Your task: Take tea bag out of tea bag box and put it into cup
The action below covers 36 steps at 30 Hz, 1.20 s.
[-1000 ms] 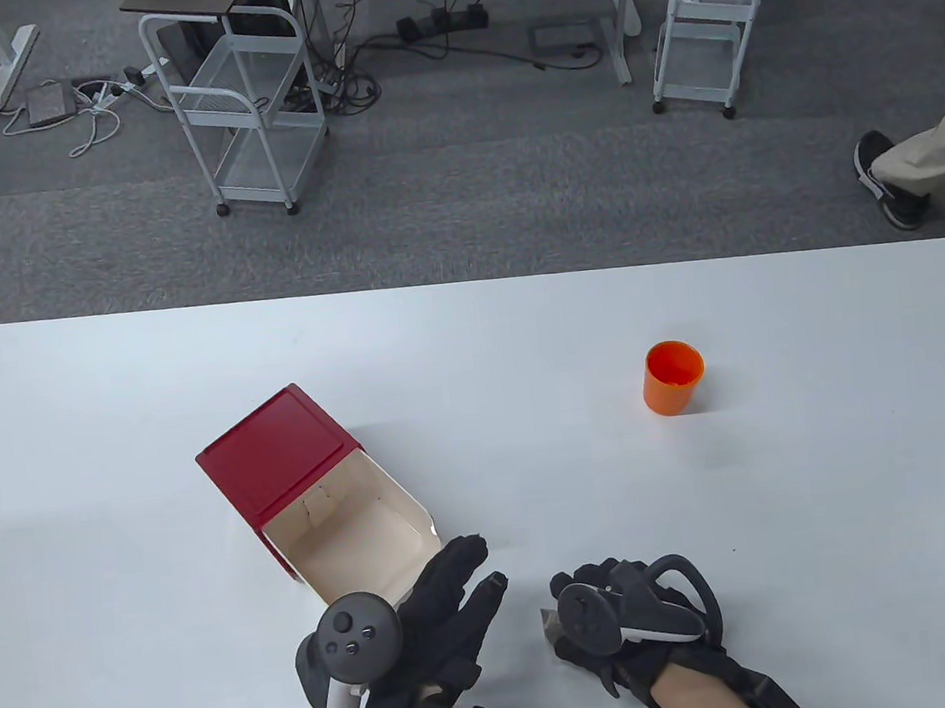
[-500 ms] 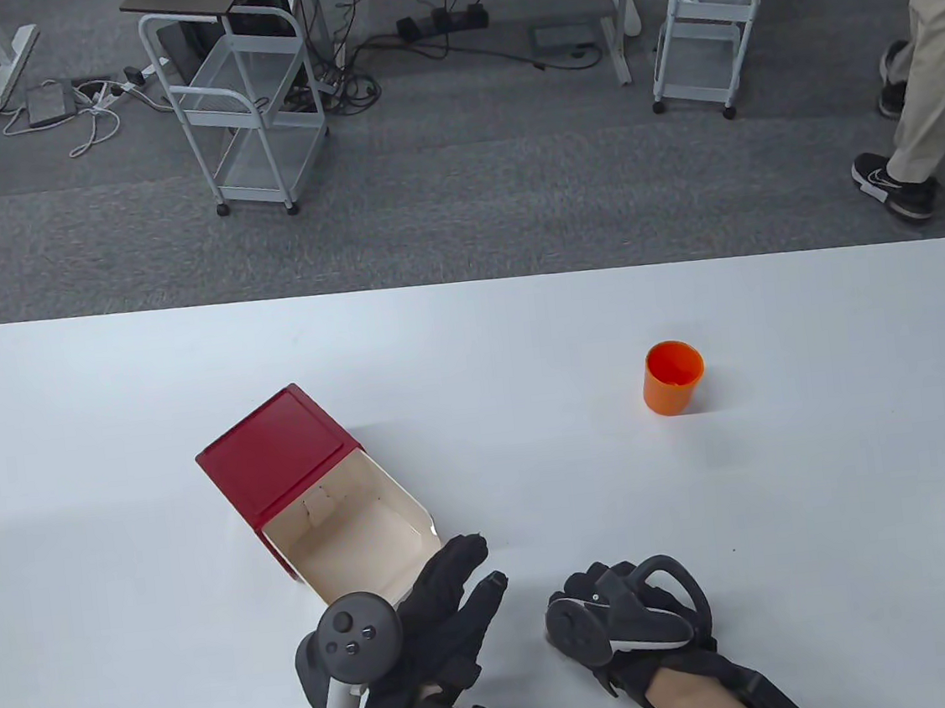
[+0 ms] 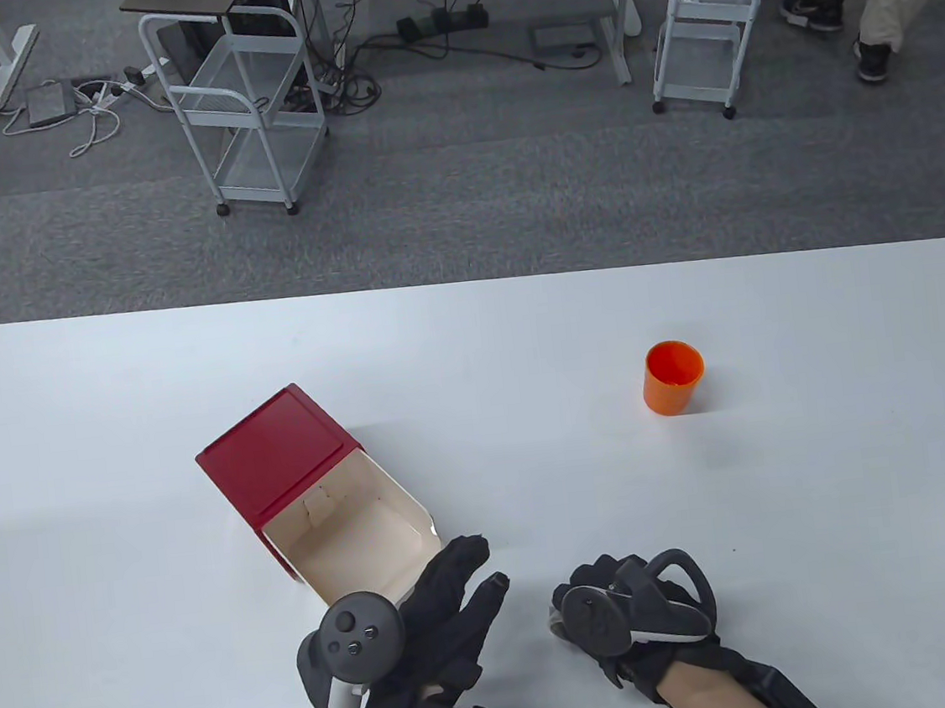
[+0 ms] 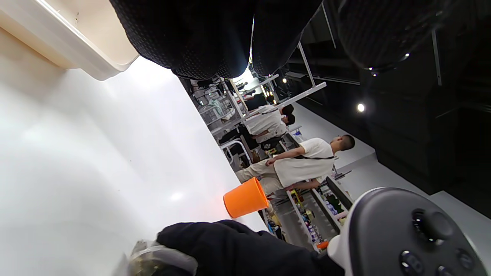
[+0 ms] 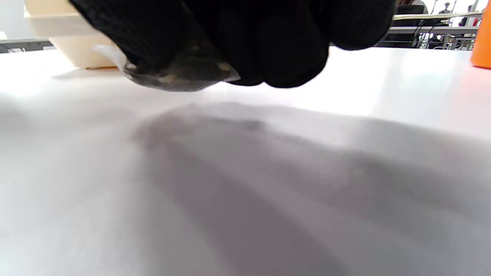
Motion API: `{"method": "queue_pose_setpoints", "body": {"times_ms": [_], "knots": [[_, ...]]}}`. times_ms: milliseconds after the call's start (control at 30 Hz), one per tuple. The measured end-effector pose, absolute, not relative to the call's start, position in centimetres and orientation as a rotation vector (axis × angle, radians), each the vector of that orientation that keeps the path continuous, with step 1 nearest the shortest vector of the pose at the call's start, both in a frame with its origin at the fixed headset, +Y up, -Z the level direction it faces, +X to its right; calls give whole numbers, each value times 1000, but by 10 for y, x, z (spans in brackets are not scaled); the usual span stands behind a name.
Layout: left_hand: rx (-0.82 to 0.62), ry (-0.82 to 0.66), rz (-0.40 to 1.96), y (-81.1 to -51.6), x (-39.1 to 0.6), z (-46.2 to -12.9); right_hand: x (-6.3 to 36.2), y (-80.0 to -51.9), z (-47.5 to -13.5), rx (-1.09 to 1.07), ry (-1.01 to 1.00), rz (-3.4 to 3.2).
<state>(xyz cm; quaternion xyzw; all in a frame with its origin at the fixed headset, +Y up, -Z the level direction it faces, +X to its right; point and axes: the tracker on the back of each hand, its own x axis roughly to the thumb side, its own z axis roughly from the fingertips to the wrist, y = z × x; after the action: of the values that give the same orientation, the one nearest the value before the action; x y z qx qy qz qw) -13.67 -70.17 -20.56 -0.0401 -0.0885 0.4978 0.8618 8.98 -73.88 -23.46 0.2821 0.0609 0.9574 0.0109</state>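
A wide white table (image 3: 523, 349) stands on grey carpet, with wire trolleys (image 3: 252, 99) and cables along the far side of the room. Near the front left of the table lies the tea bag box (image 3: 299, 473), red outside and cream inside, tipped so that its open mouth faces the person, which makes reaching in easy. The left hand (image 3: 441, 619) lies flat with fingers stretched out, touching the box's near lip; it grasps nothing and seems placed there to steady the carton. The right hand (image 3: 627, 616) is curled closed just beside it, low over the table, and the right wrist view shows the tea bag (image 5: 180, 74), a small translucent sachet with dark leaf inside, pinched under the gloved fingers (image 5: 291, 50) and hanging slightly above the surface. So the bag appears to be out of the box and in the right hand's grip. The orange cup (image 3: 673, 377) stands upright well apart, farther back and to the right, with its mouth open upward. The carry to it looks like the step remaining, and the limp sachet will need lowering straight in so it doesn't catch the rim.
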Motion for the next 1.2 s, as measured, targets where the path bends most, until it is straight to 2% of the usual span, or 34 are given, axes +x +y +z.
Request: {"method": "queue_pose_setpoints", "body": {"times_ms": [567, 1200], "knots": [[-89, -189, 1035, -702, -136, -205, 144, -701, -271, 553, 27, 2951], [-104, -197, 1014, -703, -133, -205, 204, -691, -323, 180, -21, 2992]]}}
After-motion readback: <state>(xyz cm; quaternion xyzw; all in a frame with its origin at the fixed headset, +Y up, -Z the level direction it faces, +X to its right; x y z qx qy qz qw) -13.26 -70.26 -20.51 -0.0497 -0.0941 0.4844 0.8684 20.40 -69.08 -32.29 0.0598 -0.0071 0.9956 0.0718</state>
